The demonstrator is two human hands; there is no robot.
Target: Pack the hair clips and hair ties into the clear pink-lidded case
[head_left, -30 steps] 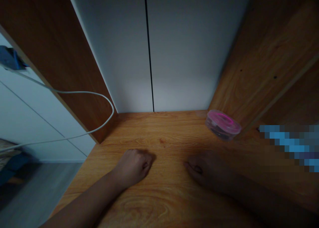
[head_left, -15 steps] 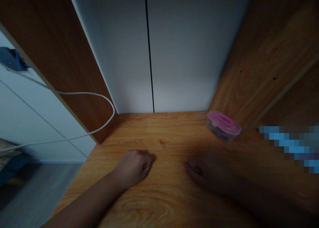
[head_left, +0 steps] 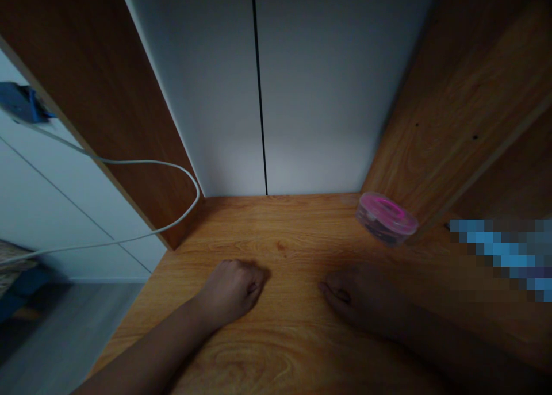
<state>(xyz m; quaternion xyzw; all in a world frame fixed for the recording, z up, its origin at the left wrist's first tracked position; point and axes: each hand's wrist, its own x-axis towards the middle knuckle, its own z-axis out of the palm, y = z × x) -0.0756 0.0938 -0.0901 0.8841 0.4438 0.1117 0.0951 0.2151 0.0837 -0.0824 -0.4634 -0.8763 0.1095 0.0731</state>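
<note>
Left hand: the left hand (head_left: pixel 233 290) rests on the wooden tabletop (head_left: pixel 280 222), fingers curled together into a fist; whether anything is inside cannot be told.
Right hand: the right hand (head_left: pixel 371 297) is likewise curled, its thumb near the folded fingers, with a dark hollow between; deep shadow hides what, if anything, lies within.
Forearms: both bare, cut off by the picture's lower part, the right one nearly lost in the dark.
Tub: a clear round tub (head_left: pixel 374 227) with a pink lid (head_left: pixel 388 211) sits on the tabletop beyond the right hand, apart from it, beside the right wooden panel (head_left: pixel 431 153); whether it touches the panel is unclear. Its dark contents are too murky to identify.
Mosaic patch: coarse squares at the right edge cover a blue item (head_left: pixel 495 248), its shape unreadable.
Cable: a white cable (head_left: pixel 146 162) loops in front of the left wooden panel (head_left: pixel 129 119) and leaves at the left edge.
Blue object: a blue object (head_left: pixel 19 103) is cropped at the left, blurred.
Lettering: any print on the tub or the blue object is too blurred to read.
</note>
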